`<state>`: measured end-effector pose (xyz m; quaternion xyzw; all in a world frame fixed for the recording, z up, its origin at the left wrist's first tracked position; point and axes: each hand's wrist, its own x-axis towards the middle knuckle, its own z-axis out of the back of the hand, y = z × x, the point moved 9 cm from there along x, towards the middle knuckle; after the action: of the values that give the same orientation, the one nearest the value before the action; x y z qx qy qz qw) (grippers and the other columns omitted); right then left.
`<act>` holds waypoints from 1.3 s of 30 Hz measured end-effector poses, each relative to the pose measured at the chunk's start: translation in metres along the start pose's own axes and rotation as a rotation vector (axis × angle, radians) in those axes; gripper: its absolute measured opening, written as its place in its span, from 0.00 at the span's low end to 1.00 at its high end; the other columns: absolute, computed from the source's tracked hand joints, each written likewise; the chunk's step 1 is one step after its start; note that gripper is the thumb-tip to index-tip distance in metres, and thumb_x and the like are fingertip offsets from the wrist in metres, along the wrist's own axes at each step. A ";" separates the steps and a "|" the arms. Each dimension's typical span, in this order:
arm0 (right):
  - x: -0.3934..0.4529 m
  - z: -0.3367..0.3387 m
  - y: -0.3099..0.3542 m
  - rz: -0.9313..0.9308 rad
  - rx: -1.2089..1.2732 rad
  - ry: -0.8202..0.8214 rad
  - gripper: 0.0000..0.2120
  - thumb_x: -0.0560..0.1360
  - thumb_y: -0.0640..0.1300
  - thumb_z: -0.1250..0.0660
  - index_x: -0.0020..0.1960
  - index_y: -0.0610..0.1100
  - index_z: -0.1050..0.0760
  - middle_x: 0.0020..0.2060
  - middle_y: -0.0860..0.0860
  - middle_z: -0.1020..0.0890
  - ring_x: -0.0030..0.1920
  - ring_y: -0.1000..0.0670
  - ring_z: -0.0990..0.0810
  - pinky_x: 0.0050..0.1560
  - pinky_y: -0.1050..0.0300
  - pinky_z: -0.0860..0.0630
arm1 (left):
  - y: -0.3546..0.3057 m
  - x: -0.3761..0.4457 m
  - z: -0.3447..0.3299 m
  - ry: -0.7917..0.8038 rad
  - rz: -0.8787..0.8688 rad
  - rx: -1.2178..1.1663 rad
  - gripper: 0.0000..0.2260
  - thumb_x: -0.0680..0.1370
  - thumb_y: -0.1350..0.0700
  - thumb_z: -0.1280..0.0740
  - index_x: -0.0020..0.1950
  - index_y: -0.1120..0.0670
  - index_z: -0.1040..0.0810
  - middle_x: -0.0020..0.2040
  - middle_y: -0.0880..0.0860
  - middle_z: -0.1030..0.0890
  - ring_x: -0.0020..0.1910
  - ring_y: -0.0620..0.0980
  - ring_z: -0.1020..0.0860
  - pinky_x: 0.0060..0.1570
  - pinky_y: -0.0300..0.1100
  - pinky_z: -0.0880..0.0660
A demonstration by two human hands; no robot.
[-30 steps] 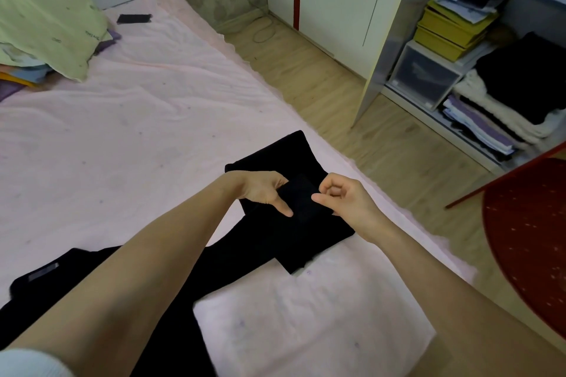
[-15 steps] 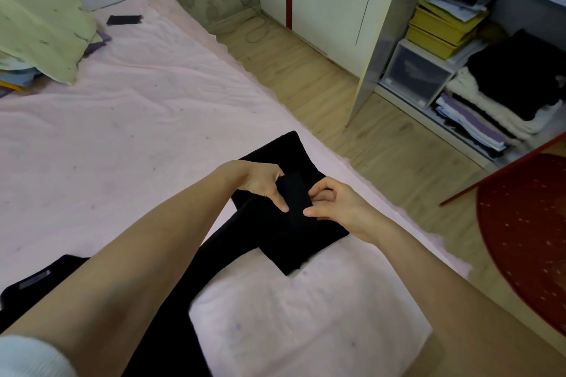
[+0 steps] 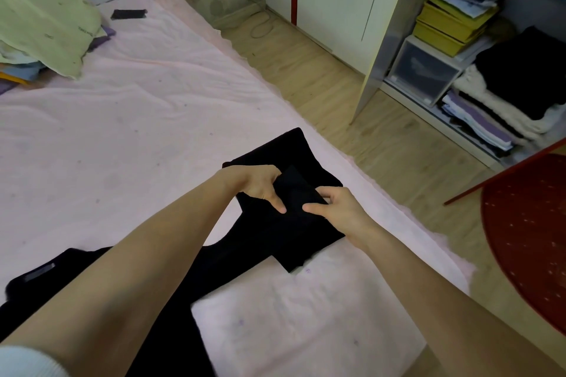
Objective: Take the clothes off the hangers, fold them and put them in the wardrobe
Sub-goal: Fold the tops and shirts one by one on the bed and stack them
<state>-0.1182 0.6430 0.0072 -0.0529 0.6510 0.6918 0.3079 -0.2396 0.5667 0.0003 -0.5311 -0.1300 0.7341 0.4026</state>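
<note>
A black garment (image 3: 281, 232) lies on the pink bed sheet (image 3: 153, 119), its far end folded into a thick wad and the rest trailing toward the lower left. My left hand (image 3: 260, 185) grips the left edge of a small folded flap on top of that wad, thumb pointing down over the cloth. My right hand (image 3: 333, 208) pinches the flap's right edge, its fingers tucked beneath the fabric. The open wardrobe (image 3: 459, 92) stands at the right with stacks of folded clothes (image 3: 520, 86) on its low shelf. No hanger is in view.
A pale green quilt (image 3: 43, 18) and pillows are piled at the bed's far left, a dark phone (image 3: 128, 13) near them. Wooden floor (image 3: 352, 113) runs between bed and wardrobe. A red round object (image 3: 526, 232) sits at the right. Yellow boxes (image 3: 450, 21) and a clear drawer (image 3: 422, 70) fill the wardrobe.
Both hands have closed in on the small folded flap, from apart over it to holding its two edges. The view has drifted slightly.
</note>
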 end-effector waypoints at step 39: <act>-0.059 -0.405 0.075 0.433 -0.623 0.479 0.33 0.69 0.38 0.40 0.74 0.44 0.39 0.67 0.47 0.28 0.66 0.46 0.29 0.70 0.47 0.34 | 0.255 -0.359 -0.101 -1.111 0.217 -1.363 0.15 0.79 0.46 0.34 0.56 0.56 0.18 0.50 0.55 0.15 0.49 0.53 0.16 0.47 0.43 0.20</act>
<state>-0.2405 0.2468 0.0404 -0.1644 0.4605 0.8717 -0.0340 -0.2256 0.1172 0.0445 -0.2319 -0.6647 0.6830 -0.1947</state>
